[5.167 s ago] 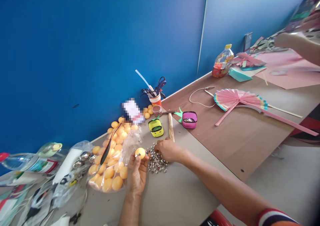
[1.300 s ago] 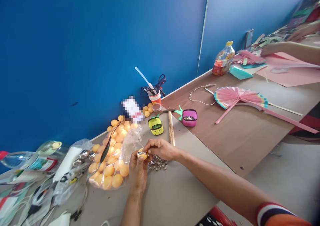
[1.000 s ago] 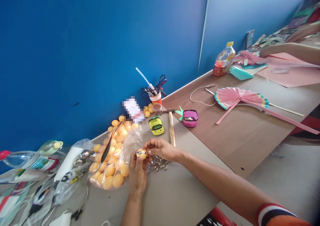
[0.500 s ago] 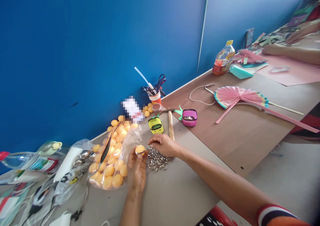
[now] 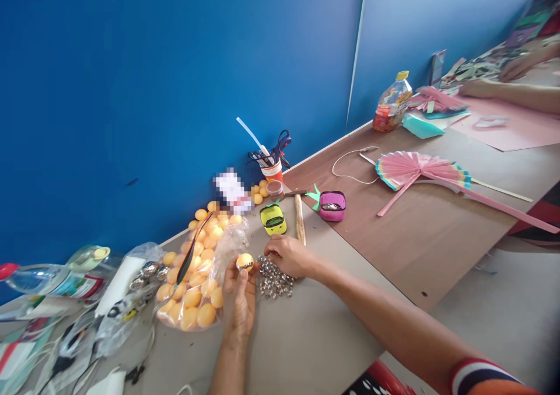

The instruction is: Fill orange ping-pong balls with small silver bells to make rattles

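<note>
My left hand (image 5: 238, 301) is closed round an orange plastic ball (image 5: 244, 262), which looks like a table tennis ball. A dark opening with something silvery shows in the ball's lower front. Over the far edge of a heap of small silver jingle bells (image 5: 275, 281) is my right hand (image 5: 291, 255), its fingers bent and drawn together. Whether a bell is between those fingertips is hidden. Left of my hands lies a clear plastic bag (image 5: 236, 236) full of the same orange balls (image 5: 191, 299).
Beyond my right hand are a hammer (image 5: 300, 220), a yellow-green pouch (image 5: 273, 220) and a magenta one (image 5: 332, 205). A cup of tools (image 5: 272, 170) stands by the blue wall. Bottles and wires lie left. A pink paper fan (image 5: 417, 170) and another person's hands (image 5: 476, 87) are right.
My right hand has shifted slightly right, its fingers drawing in over the bells. My left hand keeps the ball in nearly the same place, turned a little.
</note>
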`<act>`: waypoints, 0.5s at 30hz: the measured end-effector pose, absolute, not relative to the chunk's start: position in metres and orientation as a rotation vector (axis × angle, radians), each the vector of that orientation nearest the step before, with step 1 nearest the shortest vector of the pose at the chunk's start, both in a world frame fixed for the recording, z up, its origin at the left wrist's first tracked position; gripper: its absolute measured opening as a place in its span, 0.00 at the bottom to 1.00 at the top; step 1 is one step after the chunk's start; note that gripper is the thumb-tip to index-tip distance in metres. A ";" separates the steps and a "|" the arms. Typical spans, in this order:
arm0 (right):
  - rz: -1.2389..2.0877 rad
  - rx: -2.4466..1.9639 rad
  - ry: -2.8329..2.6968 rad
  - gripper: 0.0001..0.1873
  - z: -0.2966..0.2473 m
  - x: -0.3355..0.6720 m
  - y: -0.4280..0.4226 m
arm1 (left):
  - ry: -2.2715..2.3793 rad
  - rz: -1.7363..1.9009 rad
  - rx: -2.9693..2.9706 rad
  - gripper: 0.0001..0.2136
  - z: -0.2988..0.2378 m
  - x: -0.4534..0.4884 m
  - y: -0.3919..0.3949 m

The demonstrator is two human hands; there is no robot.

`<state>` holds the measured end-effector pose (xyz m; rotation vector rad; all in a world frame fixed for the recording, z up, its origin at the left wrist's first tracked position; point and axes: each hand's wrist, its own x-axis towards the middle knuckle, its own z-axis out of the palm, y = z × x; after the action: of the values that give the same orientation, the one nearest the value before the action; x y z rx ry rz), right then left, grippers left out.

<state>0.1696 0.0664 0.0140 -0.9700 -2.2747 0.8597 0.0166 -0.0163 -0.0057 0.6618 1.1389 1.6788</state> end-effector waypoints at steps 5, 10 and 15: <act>0.636 -1.065 -2.525 0.11 0.011 0.167 0.065 | 1.191 1.670 0.653 0.17 -0.007 0.015 -0.016; 0.507 -1.040 -2.689 0.08 0.010 0.163 0.062 | 1.210 1.648 0.624 0.16 -0.007 0.014 -0.015; 0.479 -1.098 -2.703 0.08 0.006 0.159 0.060 | 1.252 1.638 0.657 0.16 -0.009 0.013 -0.015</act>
<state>0.1588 0.0605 0.0056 -1.0978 -2.7030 0.4787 0.0132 -0.0147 -0.0092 0.6566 1.2517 1.6376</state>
